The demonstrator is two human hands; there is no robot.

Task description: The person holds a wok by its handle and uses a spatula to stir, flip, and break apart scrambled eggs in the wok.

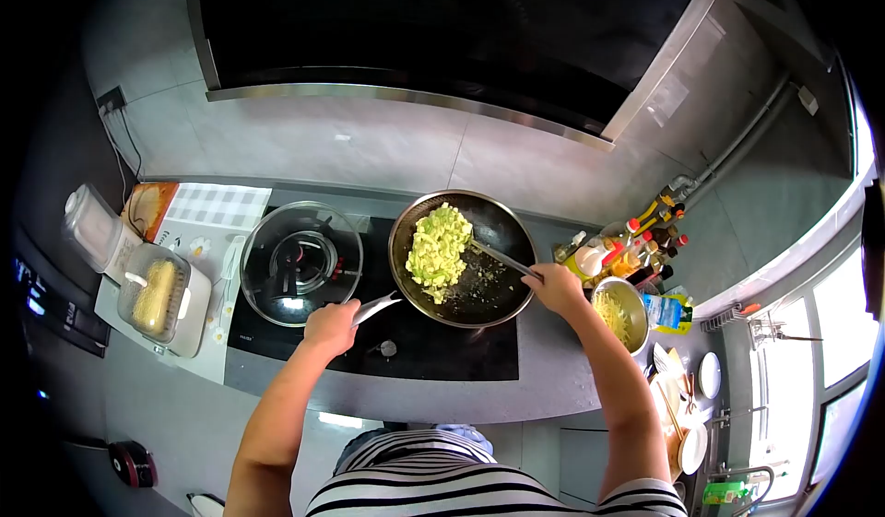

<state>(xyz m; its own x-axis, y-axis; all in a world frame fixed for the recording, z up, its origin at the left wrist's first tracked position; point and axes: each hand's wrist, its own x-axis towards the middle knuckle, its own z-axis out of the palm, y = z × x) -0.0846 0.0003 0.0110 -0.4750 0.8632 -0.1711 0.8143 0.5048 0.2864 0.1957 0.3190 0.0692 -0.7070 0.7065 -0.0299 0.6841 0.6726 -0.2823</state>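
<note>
A dark wok (502, 231) sits over the right side of the black cooktop (442, 356). Chopped pale-green vegetable pieces (438, 248) are heaped in its left half, with small bits scattered beside them. My left hand (332, 329) is closed around the wok's handle (376, 307), which points down and left. In my right hand (559, 288) is the handle of a metal spatula (502, 257). It reaches into the wok, and its blade is mostly hidden by the vegetable pieces.
A glass lid (258, 273) lies left of the wok. Sauce bottles (627, 250) and a metal bowl of yellowish shreds (634, 319) stand to the right. At far left is a clear-lidded container (175, 310) of yellow grain. A range hood (415, 98) hangs above.
</note>
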